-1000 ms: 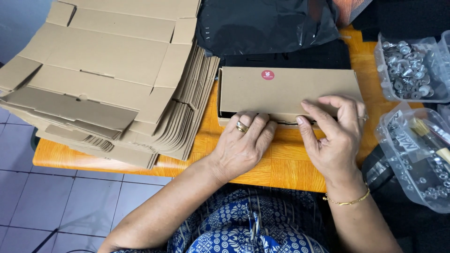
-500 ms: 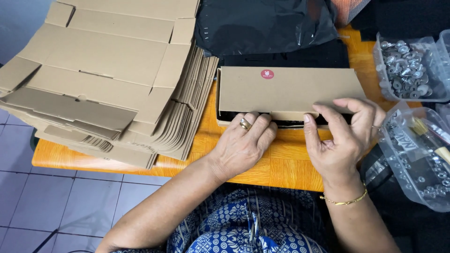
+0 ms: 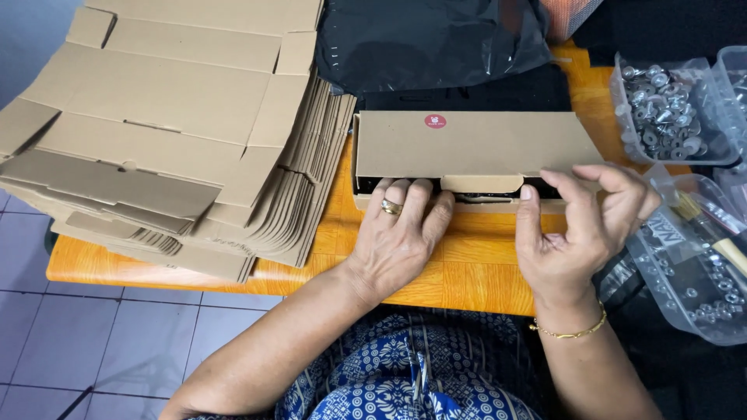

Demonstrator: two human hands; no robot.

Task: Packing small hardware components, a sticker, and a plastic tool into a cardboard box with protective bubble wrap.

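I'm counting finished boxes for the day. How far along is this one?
Nearly closed. The cardboard box is folded up, with something dark inside and its lid down. The left hand presses the front edge while the right hand works at the tuck flap, which is not yet pushed in; a dark gap shows beside it. A stack of flat boxes lies unfolded on the table.

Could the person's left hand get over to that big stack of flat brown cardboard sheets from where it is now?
Probably yes. The left hand rests on the front of the long brown cardboard box, and the stack of flat brown cardboard sheets lies right beside it, with only bare orange wooden table between.
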